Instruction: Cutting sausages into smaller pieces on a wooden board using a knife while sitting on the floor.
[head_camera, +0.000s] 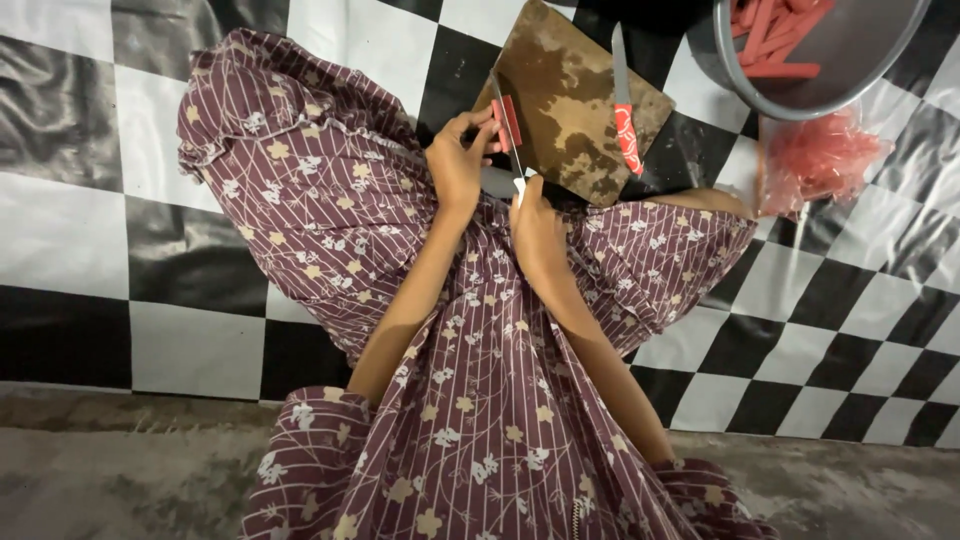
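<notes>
Head view: the left hand (458, 160) pinches a red sausage piece (508, 123) with closed fingers at the near edge of the wooden cutting board (580, 110). The right hand (537, 225) grips a knife (508, 140), blade against the piece. A red-handled knife (625, 110) lies on the board; a metal bowl (850, 60) stands beside.

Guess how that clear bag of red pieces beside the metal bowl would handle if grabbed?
Probably floppy: the clear bag looks thin and crumpled, slumped on the checkered mat, so it would likely sag around its loose red contents. The glossy film may be slippery. It seems unlikely to roll, lying flat beside the metal bowl.
</notes>
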